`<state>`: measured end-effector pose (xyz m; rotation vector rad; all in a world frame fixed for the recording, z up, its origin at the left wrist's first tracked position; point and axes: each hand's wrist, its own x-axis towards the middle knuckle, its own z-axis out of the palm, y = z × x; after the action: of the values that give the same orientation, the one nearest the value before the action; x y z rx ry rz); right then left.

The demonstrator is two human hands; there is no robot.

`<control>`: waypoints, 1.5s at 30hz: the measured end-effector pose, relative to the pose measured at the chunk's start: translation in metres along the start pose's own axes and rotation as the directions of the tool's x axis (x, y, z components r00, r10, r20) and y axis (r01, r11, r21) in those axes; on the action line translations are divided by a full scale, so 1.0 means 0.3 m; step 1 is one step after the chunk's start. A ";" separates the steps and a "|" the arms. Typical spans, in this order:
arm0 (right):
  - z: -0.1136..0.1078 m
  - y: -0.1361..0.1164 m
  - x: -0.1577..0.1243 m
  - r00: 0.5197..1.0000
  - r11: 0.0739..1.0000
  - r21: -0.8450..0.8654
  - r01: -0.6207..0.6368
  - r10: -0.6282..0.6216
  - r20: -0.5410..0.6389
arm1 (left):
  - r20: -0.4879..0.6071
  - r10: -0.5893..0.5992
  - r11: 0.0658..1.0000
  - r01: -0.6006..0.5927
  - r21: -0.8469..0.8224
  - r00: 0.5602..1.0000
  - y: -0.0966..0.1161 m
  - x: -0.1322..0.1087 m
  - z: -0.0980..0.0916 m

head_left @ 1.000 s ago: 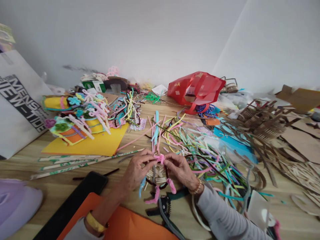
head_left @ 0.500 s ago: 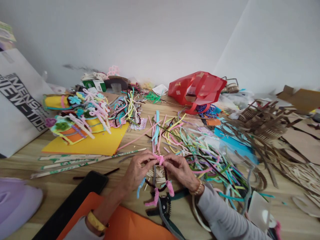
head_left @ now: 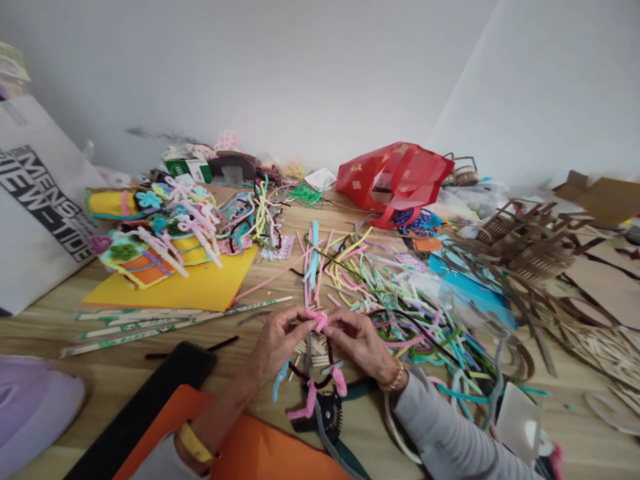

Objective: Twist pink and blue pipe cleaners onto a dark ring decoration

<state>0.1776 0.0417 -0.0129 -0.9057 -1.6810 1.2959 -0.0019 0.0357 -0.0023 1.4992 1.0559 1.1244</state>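
Between my two hands is a pink pipe cleaner, bent into a small twisted shape. My left hand pinches its left side with thumb and forefinger. On the other side, my right hand grips it the same way. Below it hang dark brown and grey fuzzy stems, with curled pink ends at their tips. A light blue piece dangles just under my left hand. Dark-handled cutters lie on the table beneath, partly covered by the hanging stems. Short pale sticks are scattered behind.
Loose colourful pipe cleaners pile up to the right. Several decorated pots stand by a yellow sheet at left. An orange sheet and a long black object lie near me. A red bag and woven brown baskets are farther back.
Both hands keep their pinch on the pink pipe cleaner, whose shape has turned slightly between the fingers. The hanging pink and blue ends have swung a little to the left.
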 end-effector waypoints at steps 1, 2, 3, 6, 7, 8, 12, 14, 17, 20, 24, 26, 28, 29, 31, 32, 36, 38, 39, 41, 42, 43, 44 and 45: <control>0.001 -0.002 0.000 1.000 1.000 -0.005 0.003 -0.003 0.004 | 0.010 -0.020 0.999 0.021 -0.031 1.000 -0.003 -0.001 0.004; 0.002 -0.003 0.000 1.000 1.000 -0.007 0.004 -0.004 0.007 | 0.017 -0.036 0.998 0.037 -0.056 0.999 -0.005 -0.003 0.008; 0.003 -0.003 0.001 1.000 1.000 -0.008 0.004 -0.004 0.012 | 0.022 -0.046 0.996 0.047 -0.074 0.999 -0.007 -0.004 0.011; 0.006 -0.001 0.001 1.000 1.000 -0.007 0.000 0.001 0.014 | 0.018 -0.058 0.993 0.059 -0.098 0.998 -0.008 -0.009 0.022; 0.006 -0.001 0.002 1.000 1.000 -0.006 -0.002 0.002 0.011 | 0.008 -0.059 0.993 0.060 -0.099 0.998 -0.007 -0.010 0.025; 0.007 0.000 0.001 1.000 1.000 -0.004 -0.005 0.005 0.006 | -0.005 -0.060 0.993 0.060 -0.099 0.998 -0.006 -0.011 0.027; 0.008 -0.003 -0.003 0.999 0.999 0.025 -0.033 0.033 -0.005 | -0.041 -0.071 0.992 0.066 -0.111 0.997 -0.004 -0.011 0.034; 0.008 -0.003 -0.006 0.999 0.998 0.033 -0.045 0.046 -0.004 | -0.048 -0.062 0.994 0.057 -0.095 0.997 -0.003 -0.009 0.033; 0.009 0.000 -0.008 0.998 0.998 0.026 -0.061 0.061 -0.005 | -0.077 -0.013 1.000 0.012 -0.010 0.997 0.003 -0.006 0.028; 0.010 0.003 -0.007 0.997 0.997 0.023 -0.079 0.079 0.008 | -0.116 0.065 0.994 -0.053 0.098 0.991 0.011 -0.008 0.024; 0.008 0.006 -0.005 0.998 0.998 -0.008 -0.069 0.069 0.014 | -0.127 0.132 0.968 -0.100 0.232 0.983 0.011 -0.015 0.027; 0.006 0.009 -0.005 0.997 0.997 -0.026 -0.071 0.072 0.020 | -0.118 0.145 0.958 -0.109 0.267 0.982 0.003 -0.017 0.031; 0.005 0.013 -0.006 0.996 0.996 -0.039 -0.082 0.083 0.029 | -0.113 0.163 0.947 -0.123 0.295 0.980 -0.005 -0.019 0.033; 0.005 0.014 -0.006 0.996 0.995 -0.043 -0.087 0.088 0.032 | -0.110 0.180 0.941 -0.138 0.310 0.978 -0.008 -0.019 0.033; 0.006 0.016 -0.007 0.995 0.995 -0.046 -0.091 0.092 0.035 | -0.103 0.228 0.924 -0.182 0.335 0.968 -0.011 -0.020 0.033; 0.006 0.017 -0.007 0.995 0.995 -0.045 -0.091 0.092 0.032 | -0.103 0.255 0.916 -0.206 0.345 0.962 -0.011 -0.021 0.033; 0.007 0.011 -0.005 0.997 0.996 -0.042 -0.079 0.080 0.018 | -0.127 0.318 0.895 -0.253 0.368 0.939 -0.012 -0.025 0.035; 0.006 0.007 -0.003 0.998 0.997 -0.049 -0.065 0.066 0.013 | -0.146 0.318 0.899 -0.248 0.362 0.937 -0.015 -0.025 0.035; 0.006 0.004 -0.003 0.998 0.997 -0.055 -0.058 0.059 0.011 | -0.155 0.310 0.906 -0.243 0.346 0.938 -0.017 -0.024 0.035; 0.006 0.002 -0.001 0.999 0.997 -0.063 -0.050 0.050 0.007 | -0.171 0.278 0.932 -0.222 0.287 0.945 -0.022 -0.021 0.035; 0.006 0.002 -0.001 0.999 0.997 -0.061 -0.051 0.051 0.006 | -0.176 0.255 0.945 -0.208 0.251 0.951 -0.025 -0.020 0.034; 0.006 0.003 -0.001 0.999 0.997 -0.054 -0.054 0.054 0.005 | -0.179 0.234 0.956 -0.193 0.220 0.956 -0.027 -0.019 0.034; 0.007 0.004 -0.001 0.998 0.997 -0.044 -0.058 0.058 0.006 | -0.181 0.217 0.964 -0.180 0.198 0.959 -0.028 -0.018 0.033; 0.008 0.006 -0.001 0.998 0.998 -0.032 -0.061 0.061 0.007 | -0.181 0.204 0.968 -0.170 0.187 0.962 -0.029 -0.018 0.033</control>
<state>0.1758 0.0408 -0.0150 -0.9785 -1.6962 1.3176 0.0059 0.0300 -0.0128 1.6753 1.1895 1.3688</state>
